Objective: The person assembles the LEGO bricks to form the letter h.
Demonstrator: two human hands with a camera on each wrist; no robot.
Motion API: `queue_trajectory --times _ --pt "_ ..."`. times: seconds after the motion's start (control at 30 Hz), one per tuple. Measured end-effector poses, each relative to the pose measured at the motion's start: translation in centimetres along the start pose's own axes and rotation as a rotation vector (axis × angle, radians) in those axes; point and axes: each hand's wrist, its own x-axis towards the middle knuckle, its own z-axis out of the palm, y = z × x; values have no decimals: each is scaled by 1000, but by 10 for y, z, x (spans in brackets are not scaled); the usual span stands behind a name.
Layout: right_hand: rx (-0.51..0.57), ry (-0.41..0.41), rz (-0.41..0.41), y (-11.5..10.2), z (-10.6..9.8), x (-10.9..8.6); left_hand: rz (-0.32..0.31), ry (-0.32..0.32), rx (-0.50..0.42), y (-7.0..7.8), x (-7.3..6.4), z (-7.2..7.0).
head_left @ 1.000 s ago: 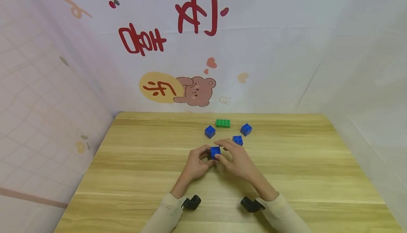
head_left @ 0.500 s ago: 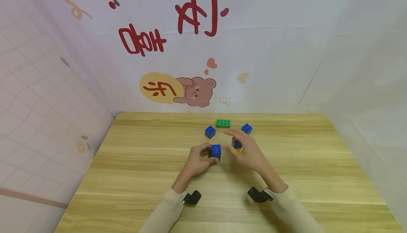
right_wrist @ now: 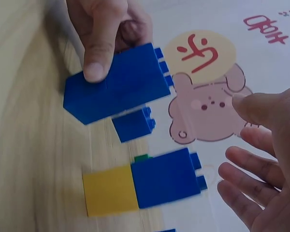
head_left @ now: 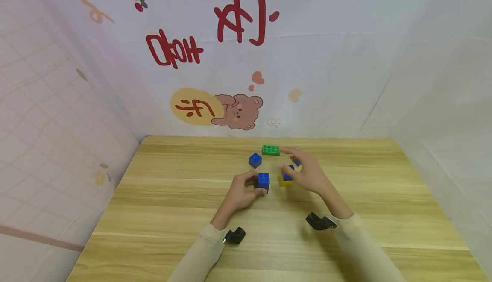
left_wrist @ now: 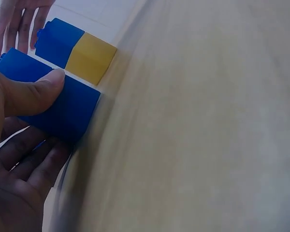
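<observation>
My left hand (head_left: 243, 193) pinches a tall blue building-block stack (head_left: 263, 180) between thumb and fingers; it stands upright on the table. In the left wrist view the thumb presses the side of this blue stack (left_wrist: 70, 104). Just right of it stands another stack, a blue block on a yellow block (head_left: 286, 182). Over that second stack my right hand (head_left: 312, 174) hovers with fingers spread, holding nothing. The right wrist view has the fingers apart from the blue-and-yellow stack (right_wrist: 166, 179). A single blue block (head_left: 296, 161) is partly hidden behind the right hand.
A loose blue block (head_left: 255, 160) lies behind the left hand. Farther back is a flat green block (head_left: 270, 151), close to the right fingertips. The wooden table (head_left: 173, 175) meets a printed white backdrop (head_left: 326, 72) at its back edge.
My right hand has left the blue stack and moved right and away from me, over the blue-and-yellow stack. The left hand has kept hold of the blue stack nearly in place.
</observation>
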Motion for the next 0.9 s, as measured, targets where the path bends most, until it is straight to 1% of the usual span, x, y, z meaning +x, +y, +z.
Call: queue_trajectory --times 0.17,0.27,0.4,0.67,0.9 --pt "-32 -32 39 12 -5 4 -9 -7 5 1 4 1" --pt "-36 -55 64 20 -8 7 -21 -9 7 1 5 1" --pt "-27 -70 96 28 -11 13 -19 -3 8 0 6 1" --pt "-30 -87 75 52 -12 24 -29 -11 7 0 6 0" --pt "-25 -124 32 63 -13 33 -28 -16 18 -3 9 0"
